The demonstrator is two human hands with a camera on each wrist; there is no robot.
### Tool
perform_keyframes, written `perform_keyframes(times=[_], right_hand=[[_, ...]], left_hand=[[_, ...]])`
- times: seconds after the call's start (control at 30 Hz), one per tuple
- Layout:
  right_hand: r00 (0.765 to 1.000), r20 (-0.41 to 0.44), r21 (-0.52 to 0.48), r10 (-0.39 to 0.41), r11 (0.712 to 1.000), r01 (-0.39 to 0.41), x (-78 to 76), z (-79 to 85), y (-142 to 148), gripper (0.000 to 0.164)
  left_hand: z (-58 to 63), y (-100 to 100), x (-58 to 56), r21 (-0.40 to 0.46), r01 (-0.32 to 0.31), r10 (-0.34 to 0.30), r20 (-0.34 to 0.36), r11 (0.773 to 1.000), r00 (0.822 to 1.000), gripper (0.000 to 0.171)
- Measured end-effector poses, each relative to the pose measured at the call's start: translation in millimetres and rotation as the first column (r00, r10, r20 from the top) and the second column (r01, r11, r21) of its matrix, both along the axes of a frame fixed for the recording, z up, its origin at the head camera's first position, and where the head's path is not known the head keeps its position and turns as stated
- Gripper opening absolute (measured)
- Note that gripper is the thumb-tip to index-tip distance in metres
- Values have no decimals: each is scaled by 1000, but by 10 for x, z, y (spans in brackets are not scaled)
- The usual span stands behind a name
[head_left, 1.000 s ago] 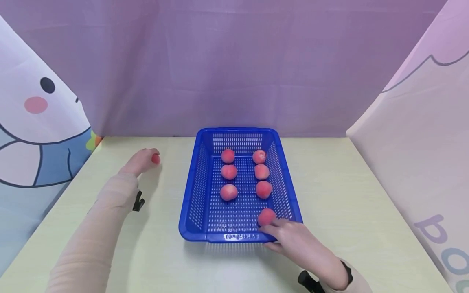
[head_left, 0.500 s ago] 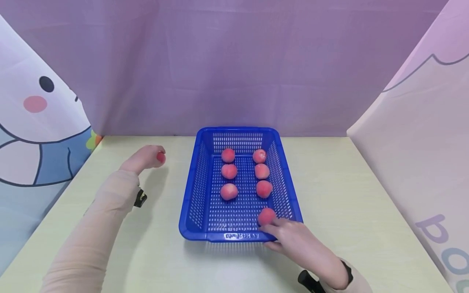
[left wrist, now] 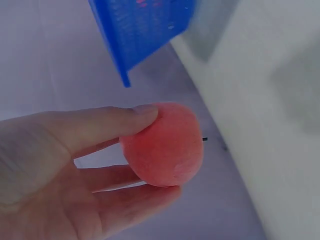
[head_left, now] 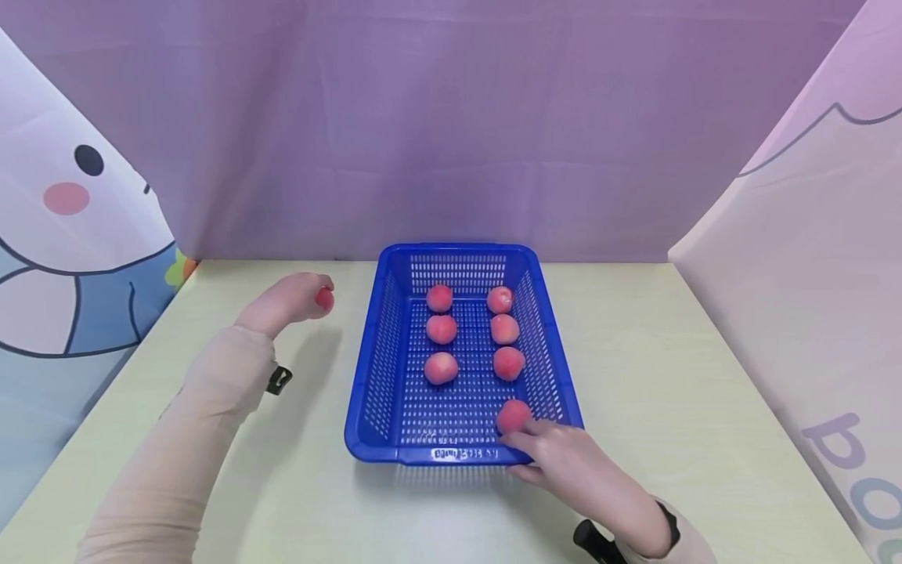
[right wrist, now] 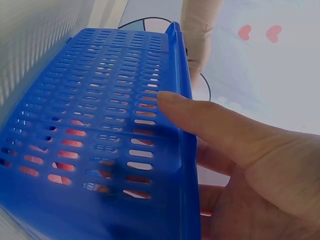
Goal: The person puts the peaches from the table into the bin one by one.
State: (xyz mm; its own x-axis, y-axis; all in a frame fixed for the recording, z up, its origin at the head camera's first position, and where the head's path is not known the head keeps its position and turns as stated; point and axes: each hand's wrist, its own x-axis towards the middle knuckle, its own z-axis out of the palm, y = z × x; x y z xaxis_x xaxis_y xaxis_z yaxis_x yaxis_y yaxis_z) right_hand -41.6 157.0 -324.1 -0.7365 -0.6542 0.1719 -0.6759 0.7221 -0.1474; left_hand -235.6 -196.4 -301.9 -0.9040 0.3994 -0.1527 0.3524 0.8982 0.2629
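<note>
My left hand (head_left: 285,301) pinches a pinkish-red peach (left wrist: 165,145) between thumb and fingers, raised over the table to the left of a blue plastic basket (head_left: 380,453). In the left wrist view the thumb lies on top of the peach, with fingers beneath. My right hand (head_left: 567,466) grips the basket's near rim at the right corner. Its thumb (right wrist: 175,102) presses the outer wall, and the fingers go over the rim, partly hidden. Just by those fingertips, inside the basket, lies a peach (head_left: 513,416). Several more peaches (head_left: 440,368) lie in two columns on the basket floor.
The basket stands on a pale table (head_left: 648,376). A purple cloth (head_left: 451,133) hangs behind it, with printed panels at the left and right sides. Black wrist straps with mounts (head_left: 595,540) sit on both arms.
My left hand has lifted the peach slightly and carried it right, closer to the basket. The right hand keeps its place on the rim, and the peaches in the basket stay put.
</note>
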Motion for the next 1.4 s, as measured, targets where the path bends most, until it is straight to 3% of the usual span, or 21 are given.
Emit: perform_keyframes(times=[0.5,0.8,1.4], right_hand=[[1000,8,-8,-1,1000,1,2,-6,3,26],[1000,14,-10,-1,1000,1,8,-8,0,26],[1000,-2,-10,8,1000,-8,6,-8,6,26]], left_hand=[[260,257,203,-1,68,-68,-32,998,997,33],[357,489,358,-18,127,-129,-92,992,987,30],[525,893,590,-18,222,-222,-60,975,973,31]])
